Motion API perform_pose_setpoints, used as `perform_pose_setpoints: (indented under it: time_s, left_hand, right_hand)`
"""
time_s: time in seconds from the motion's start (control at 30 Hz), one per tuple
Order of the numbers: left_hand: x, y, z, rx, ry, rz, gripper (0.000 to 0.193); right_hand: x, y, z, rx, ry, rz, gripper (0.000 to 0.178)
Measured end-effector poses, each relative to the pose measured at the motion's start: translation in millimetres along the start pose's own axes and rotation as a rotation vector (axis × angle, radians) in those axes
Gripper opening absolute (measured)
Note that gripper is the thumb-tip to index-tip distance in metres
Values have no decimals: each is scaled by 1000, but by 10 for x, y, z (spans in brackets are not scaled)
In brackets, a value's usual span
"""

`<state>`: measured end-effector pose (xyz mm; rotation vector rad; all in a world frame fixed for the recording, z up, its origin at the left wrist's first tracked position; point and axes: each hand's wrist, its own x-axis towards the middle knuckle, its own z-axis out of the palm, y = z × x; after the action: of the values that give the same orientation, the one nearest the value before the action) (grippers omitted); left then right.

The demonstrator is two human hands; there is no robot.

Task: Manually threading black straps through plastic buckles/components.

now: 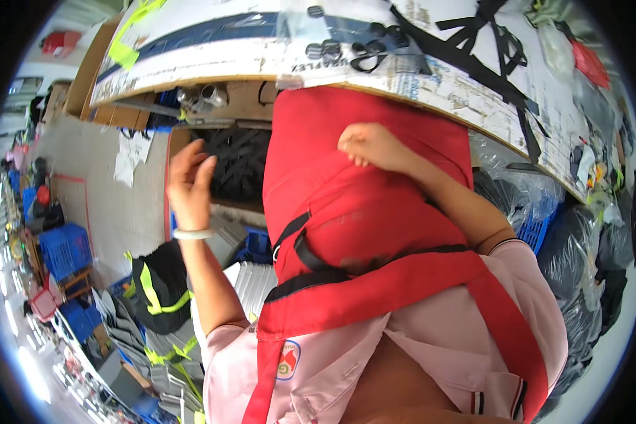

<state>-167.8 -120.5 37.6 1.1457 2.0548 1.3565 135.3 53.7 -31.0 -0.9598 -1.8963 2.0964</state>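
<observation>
My left hand (191, 187) is raised at the left, thumb and fingers apart, with nothing visible in it. It hangs beside a cardboard box of black webbing straps (242, 166), seemingly in the air. My right hand (374, 147) is held over the red apron (318, 148) on my lap, just short of the table edge. Its fingers are curled in, and whatever they might hold is hidden. On the white-topped table (247, 60) in front are a clear plastic bag with black plastic buckles (325, 49) and long black straps (466, 63).
A dark blue strip (198, 39) and a neon yellow strip (124, 53) lie on the table's left part. Blue baskets (65, 251) stand on the floor at left. Black fabric with yellow trim (159, 286) is near my left elbow. Plastic-wrapped black bundles (572, 283) crowd the right.
</observation>
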Motion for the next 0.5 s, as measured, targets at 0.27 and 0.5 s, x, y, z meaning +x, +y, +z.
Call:
perform_pose_setpoints:
  time_s: [0.27,0.5]
  left_hand:
    - [1196,771,1826,324,-236,595,39]
    - [1602,844,2385,510,-622,400,58]
  right_hand:
    - [11,155,-110,-77,-22,-46,14]
    - [32,244,-426,-80,70,21,13]
